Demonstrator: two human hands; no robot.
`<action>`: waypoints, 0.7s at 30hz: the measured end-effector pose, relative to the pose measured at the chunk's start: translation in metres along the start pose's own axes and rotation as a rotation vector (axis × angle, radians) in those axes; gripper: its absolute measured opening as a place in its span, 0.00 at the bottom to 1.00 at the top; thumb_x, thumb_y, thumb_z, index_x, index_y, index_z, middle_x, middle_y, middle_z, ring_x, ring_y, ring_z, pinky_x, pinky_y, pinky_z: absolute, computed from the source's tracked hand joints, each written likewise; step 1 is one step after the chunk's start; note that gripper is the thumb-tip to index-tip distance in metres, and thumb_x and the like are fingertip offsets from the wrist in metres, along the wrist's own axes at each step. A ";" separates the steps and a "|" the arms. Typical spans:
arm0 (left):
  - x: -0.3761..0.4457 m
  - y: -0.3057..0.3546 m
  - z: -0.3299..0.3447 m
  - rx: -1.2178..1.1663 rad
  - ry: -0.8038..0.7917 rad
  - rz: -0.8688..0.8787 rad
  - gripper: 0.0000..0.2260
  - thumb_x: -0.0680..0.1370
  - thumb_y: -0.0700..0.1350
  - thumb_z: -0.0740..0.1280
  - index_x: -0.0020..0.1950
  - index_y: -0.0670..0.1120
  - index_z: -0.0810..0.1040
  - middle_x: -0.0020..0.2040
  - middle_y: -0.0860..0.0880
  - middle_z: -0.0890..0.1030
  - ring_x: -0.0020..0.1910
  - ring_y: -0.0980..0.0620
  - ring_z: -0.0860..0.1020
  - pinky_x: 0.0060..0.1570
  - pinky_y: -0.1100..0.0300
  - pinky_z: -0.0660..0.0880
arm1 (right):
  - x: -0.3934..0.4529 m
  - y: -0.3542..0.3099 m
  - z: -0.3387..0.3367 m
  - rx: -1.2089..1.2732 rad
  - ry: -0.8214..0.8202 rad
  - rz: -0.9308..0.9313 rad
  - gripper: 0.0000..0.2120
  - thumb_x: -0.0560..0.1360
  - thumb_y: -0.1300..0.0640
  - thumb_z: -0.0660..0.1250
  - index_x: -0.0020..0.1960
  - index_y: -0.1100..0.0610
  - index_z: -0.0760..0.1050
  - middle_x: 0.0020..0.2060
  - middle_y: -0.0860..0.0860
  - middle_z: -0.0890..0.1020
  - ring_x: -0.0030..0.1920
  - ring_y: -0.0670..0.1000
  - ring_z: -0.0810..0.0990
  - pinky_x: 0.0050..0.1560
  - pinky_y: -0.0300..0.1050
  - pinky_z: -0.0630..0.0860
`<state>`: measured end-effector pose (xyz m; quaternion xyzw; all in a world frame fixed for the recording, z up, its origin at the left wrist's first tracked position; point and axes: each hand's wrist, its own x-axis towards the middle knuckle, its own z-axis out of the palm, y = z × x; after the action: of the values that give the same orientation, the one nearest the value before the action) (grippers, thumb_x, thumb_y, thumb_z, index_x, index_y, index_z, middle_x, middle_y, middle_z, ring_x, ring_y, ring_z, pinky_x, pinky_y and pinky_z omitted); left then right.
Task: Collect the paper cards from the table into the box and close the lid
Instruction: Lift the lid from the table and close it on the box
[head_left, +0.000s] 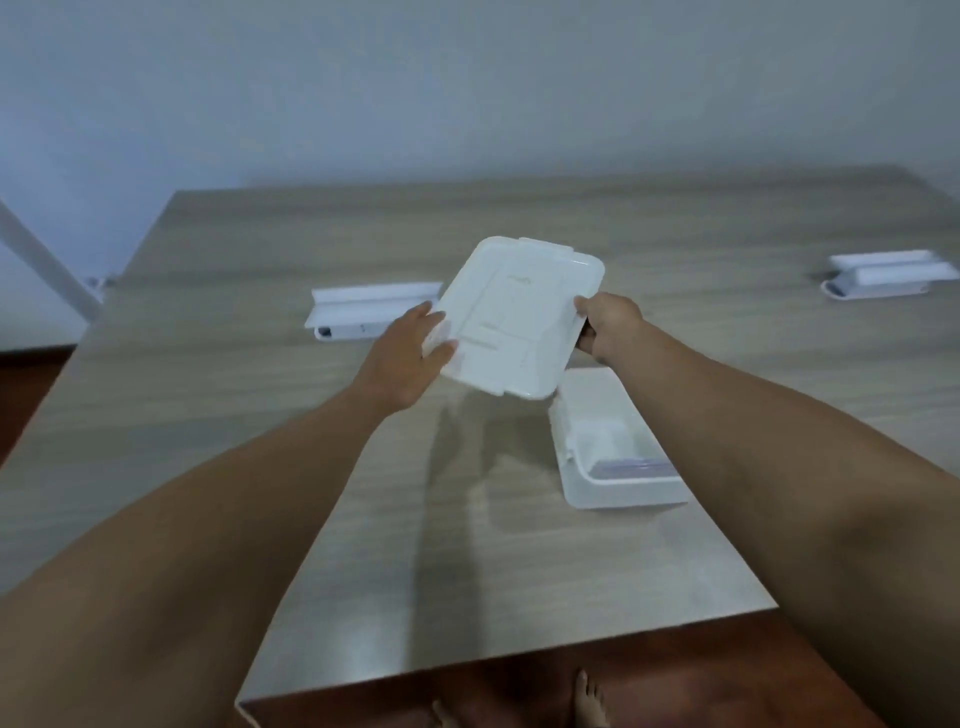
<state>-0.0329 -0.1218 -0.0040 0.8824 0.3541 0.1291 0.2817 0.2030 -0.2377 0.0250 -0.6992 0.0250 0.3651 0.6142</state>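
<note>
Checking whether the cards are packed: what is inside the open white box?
Inside the open box lies a pale stack that looks like cards, near its front wall. The right forearm covers its right side. The lid, held by both hands, is off it.

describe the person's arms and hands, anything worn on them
Both arms are bare from the lower edge of the picture to the fingertips: no sleeves show. The left hand and the right hand wear no gloves, and no watch, bracelet or ring can be made out on either, though the picture is somewhat blurred. No tattoos or other markings are visible on the forearms.
</note>
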 end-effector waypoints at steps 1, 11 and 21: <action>0.003 0.015 -0.004 0.028 0.023 0.084 0.31 0.76 0.61 0.65 0.75 0.48 0.67 0.79 0.50 0.61 0.78 0.50 0.59 0.77 0.52 0.54 | -0.002 -0.013 -0.009 0.043 -0.006 -0.014 0.14 0.75 0.65 0.65 0.60 0.63 0.76 0.53 0.58 0.84 0.51 0.58 0.84 0.38 0.53 0.82; 0.051 0.145 -0.001 -0.022 0.367 0.463 0.08 0.76 0.44 0.70 0.52 0.42 0.82 0.48 0.44 0.85 0.47 0.44 0.82 0.46 0.60 0.72 | -0.025 -0.097 -0.098 0.342 -0.145 -0.162 0.15 0.79 0.50 0.62 0.53 0.63 0.72 0.45 0.58 0.77 0.43 0.54 0.79 0.37 0.51 0.84; 0.069 0.228 0.017 -0.677 0.197 -0.020 0.13 0.78 0.48 0.67 0.58 0.42 0.77 0.46 0.51 0.80 0.42 0.55 0.78 0.38 0.63 0.72 | 0.014 -0.108 -0.196 -0.193 0.107 -0.465 0.15 0.75 0.45 0.65 0.51 0.57 0.79 0.49 0.55 0.83 0.47 0.56 0.81 0.47 0.51 0.77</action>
<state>0.1494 -0.2153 0.1183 0.7189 0.3252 0.3209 0.5239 0.3597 -0.3776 0.1045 -0.7599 -0.1387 0.1773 0.6098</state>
